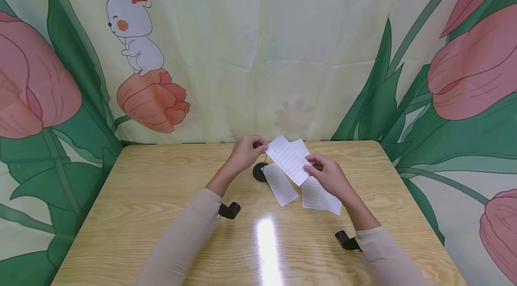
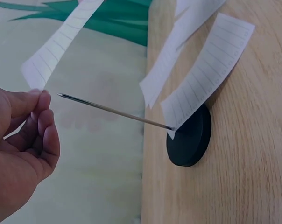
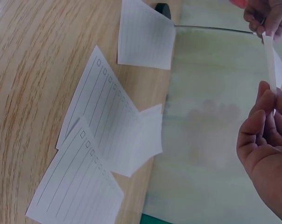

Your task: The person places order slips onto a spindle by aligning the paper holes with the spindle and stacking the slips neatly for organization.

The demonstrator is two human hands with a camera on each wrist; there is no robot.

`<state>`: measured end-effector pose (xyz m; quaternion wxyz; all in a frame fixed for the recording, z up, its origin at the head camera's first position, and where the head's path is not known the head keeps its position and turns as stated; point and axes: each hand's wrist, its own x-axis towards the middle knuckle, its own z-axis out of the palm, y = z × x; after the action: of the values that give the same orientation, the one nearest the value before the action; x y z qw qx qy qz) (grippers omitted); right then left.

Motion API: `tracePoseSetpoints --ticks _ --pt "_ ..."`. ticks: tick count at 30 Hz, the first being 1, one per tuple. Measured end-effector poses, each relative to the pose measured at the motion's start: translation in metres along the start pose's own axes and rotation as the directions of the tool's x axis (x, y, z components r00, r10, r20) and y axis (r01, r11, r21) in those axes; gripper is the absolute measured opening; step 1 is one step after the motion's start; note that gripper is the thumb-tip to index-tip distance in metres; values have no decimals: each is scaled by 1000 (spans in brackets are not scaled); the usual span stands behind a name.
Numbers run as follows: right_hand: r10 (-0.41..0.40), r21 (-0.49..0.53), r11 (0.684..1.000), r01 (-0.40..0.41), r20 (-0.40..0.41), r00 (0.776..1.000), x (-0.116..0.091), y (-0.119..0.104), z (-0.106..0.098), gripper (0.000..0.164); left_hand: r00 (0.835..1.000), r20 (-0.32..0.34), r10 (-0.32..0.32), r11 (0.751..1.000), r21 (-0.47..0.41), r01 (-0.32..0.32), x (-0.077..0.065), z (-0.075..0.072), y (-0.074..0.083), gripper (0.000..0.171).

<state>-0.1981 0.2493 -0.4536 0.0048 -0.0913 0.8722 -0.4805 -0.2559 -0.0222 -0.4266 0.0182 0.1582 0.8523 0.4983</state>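
My left hand (image 1: 247,153) and right hand (image 1: 329,176) pinch one lined paper slip (image 1: 287,159) between them, the left at one corner, the right at the opposite end. Below the left fingers stands a bill spike, with a round black base (image 2: 190,144) and a thin metal rod (image 2: 115,111). In the left wrist view the rod's pointed tip is just beside the left fingertips, apart from them. Another slip (image 2: 211,70) is pierced low on the rod, near the base. The held slip (image 3: 271,63) is seen nearly edge-on in the right wrist view.
Several loose lined slips with small checkboxes (image 3: 80,182) overlap on the wooden table (image 1: 161,214), under and beside the right hand. A printed curtain (image 1: 250,52) with tulips and a rabbit hangs behind the table's far edge. Each wrist carries a black camera mount (image 1: 230,210).
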Motion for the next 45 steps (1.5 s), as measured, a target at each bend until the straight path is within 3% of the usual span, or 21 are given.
tracePoseSetpoints --ticks 18,45 --pt "22 -30 999 -22 -1 1000 3 6 2 29 1000 13 3 1000 25 -3 4 6 -12 9" --pt "68 -42 997 -68 5 998 3 12 9 28 999 21 -28 999 26 27 5 7 -13 10"
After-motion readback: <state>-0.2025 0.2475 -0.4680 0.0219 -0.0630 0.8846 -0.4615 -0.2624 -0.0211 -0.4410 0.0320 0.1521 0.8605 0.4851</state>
